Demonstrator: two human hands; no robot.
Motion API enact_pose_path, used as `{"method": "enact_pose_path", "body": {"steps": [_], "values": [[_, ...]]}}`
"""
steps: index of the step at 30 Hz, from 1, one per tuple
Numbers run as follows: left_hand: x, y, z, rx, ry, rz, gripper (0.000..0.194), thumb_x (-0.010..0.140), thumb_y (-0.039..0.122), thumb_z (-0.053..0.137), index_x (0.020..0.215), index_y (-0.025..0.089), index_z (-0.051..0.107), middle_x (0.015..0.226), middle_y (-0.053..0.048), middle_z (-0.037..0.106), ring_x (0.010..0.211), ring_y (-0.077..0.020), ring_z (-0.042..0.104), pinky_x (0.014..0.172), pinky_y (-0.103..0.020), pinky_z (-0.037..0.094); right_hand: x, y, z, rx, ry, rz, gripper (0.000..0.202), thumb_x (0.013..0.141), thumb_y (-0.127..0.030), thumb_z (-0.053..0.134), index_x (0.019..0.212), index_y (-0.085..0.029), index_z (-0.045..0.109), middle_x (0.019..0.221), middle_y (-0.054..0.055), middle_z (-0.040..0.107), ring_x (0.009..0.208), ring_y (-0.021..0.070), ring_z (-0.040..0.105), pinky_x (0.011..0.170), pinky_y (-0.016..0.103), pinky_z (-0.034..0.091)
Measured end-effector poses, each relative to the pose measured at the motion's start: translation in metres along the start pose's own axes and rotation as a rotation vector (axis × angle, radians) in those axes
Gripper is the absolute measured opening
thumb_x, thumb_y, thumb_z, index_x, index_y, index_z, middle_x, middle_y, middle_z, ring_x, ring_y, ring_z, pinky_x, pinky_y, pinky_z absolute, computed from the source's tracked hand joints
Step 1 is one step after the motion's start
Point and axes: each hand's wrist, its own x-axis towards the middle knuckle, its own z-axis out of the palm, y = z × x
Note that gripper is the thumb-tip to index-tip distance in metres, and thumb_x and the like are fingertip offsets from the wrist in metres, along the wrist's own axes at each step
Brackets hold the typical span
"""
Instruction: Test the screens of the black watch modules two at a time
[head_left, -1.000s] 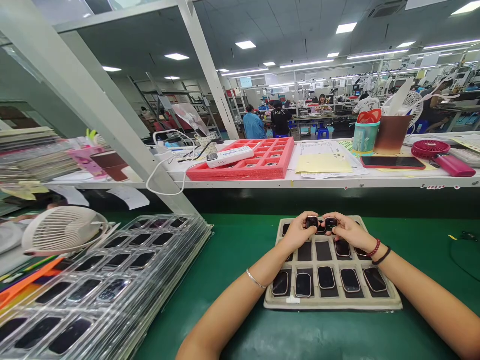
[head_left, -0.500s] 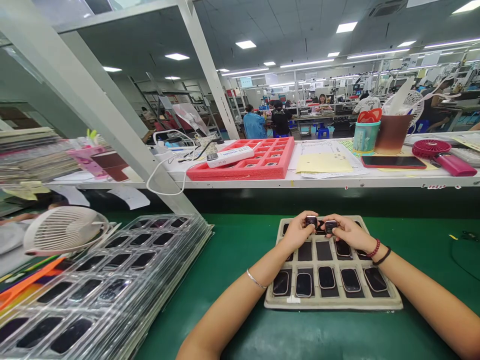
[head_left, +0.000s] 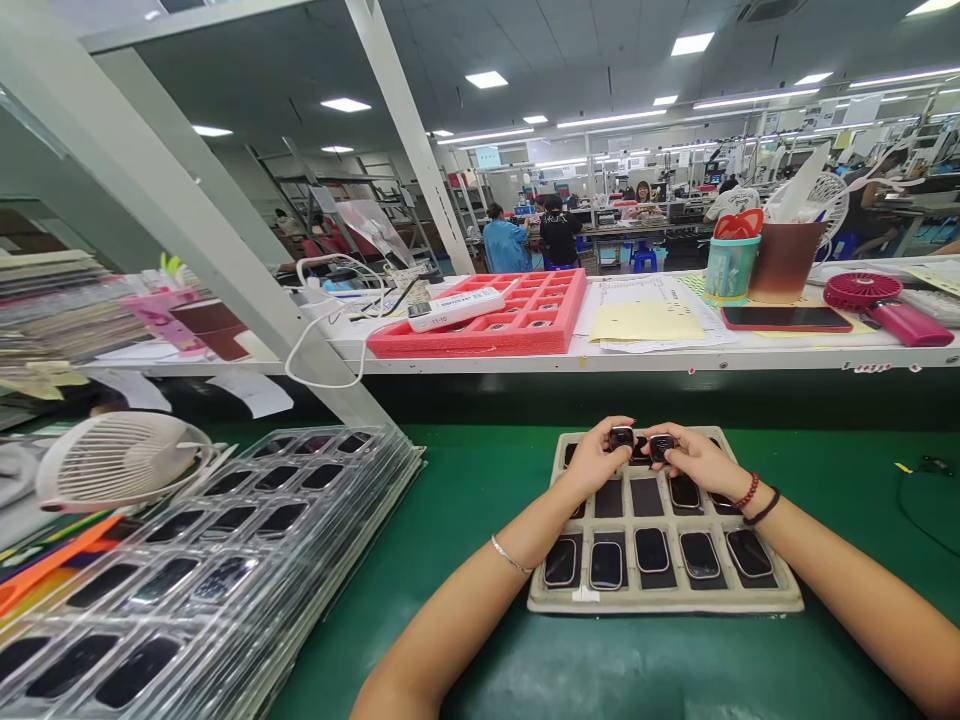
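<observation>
Fan (head_left: 112,460) sits at about half past nine, taking the tray (head_left: 675,603) before the person as the clock's centre. Nearer, at nine on the green table (head_left: 442,510), lies a stack (head_left: 319,565) of clear trays, dark screens in its top layer. Between ten and eleven, a red case (head_left: 465,346) rests on the shelf (head_left: 637,364).

The left hand (head_left: 600,462) reaches to eleven on the tray, its fingers clamped on the left watch (head_left: 622,437). Just beside it, near twelve, the right watch (head_left: 661,448) is pinched in the fingers of the right hand (head_left: 694,455). Both watches are at the tray's back row, faces toward the wearer, close but apart; their height over it is hard to tell.

The step in hand looks to be handling two watches at once, one per hand. Any next move calls for gentle, level fingers, as the cases could knock. Bare pockets (head_left: 646,498) in the middle row, toward half past ten, offer room. A phone (head_left: 787,319) lies at one.
</observation>
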Motion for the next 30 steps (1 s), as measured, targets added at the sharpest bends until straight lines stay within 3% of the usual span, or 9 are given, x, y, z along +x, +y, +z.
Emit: {"method": "enact_pose_path", "body": {"steps": [4, 12, 21, 27, 30], "values": [[0.001, -0.002, 0.0, -0.021, -0.019, 0.007, 0.035, 0.074, 0.017, 0.055, 0.109, 0.014, 0.055, 0.087, -0.006, 0.063, 0.066, -0.0125, 0.058, 0.066, -0.025, 0.047, 0.0, -0.002, 0.0, -0.001, -0.006, 0.0, 0.041, 0.074, -0.017, 0.053, 0.115, -0.019, 0.052, 0.11, 0.008, 0.062, 0.084, 0.0188, 0.065, 0.056, 0.022, 0.048], [0.003, -0.007, -0.002, 0.006, -0.026, -0.004, 0.055, 0.064, 0.005, 0.052, 0.118, 0.017, 0.053, 0.096, -0.006, 0.063, 0.076, -0.0138, 0.059, 0.066, -0.022, 0.044, 0.0, -0.002, 0.0, 0.025, -0.003, 0.012, 0.039, 0.074, -0.019, 0.051, 0.113, -0.019, 0.052, 0.109, 0.009, 0.062, 0.083, 0.019, 0.066, 0.055, 0.022, 0.047], [0.004, -0.011, -0.002, 0.003, -0.009, 0.025, 0.059, 0.061, 0.003, 0.049, 0.118, 0.015, 0.053, 0.096, -0.007, 0.064, 0.082, -0.0161, 0.06, 0.071, -0.025, 0.046, -0.001, -0.002, 0.004, 0.009, -0.006, -0.01, 0.04, 0.074, -0.022, 0.054, 0.114, -0.019, 0.05, 0.107, 0.009, 0.062, 0.081, 0.0188, 0.065, 0.054, 0.022, 0.044], [0.004, -0.008, -0.002, -0.002, -0.011, 0.042, 0.057, 0.062, 0.004, 0.048, 0.118, 0.014, 0.053, 0.089, -0.006, 0.063, 0.068, -0.0124, 0.057, 0.059, -0.021, 0.042, 0.0, -0.002, 0.005, -0.002, -0.003, -0.021, 0.04, 0.074, -0.022, 0.052, 0.114, -0.019, 0.05, 0.106, 0.009, 0.062, 0.082, 0.0193, 0.065, 0.054, 0.022, 0.043], [0.004, -0.008, -0.002, -0.003, -0.008, 0.046, 0.058, 0.062, 0.004, 0.049, 0.118, 0.014, 0.053, 0.09, -0.006, 0.063, 0.07, -0.0123, 0.057, 0.062, -0.022, 0.043, 0.0, -0.002, 0.005, 0.003, 0.0, -0.023, 0.041, 0.073, -0.022, 0.052, 0.114, -0.019, 0.049, 0.106, 0.009, 0.061, 0.083, 0.0194, 0.064, 0.055, 0.023, 0.044]]}}
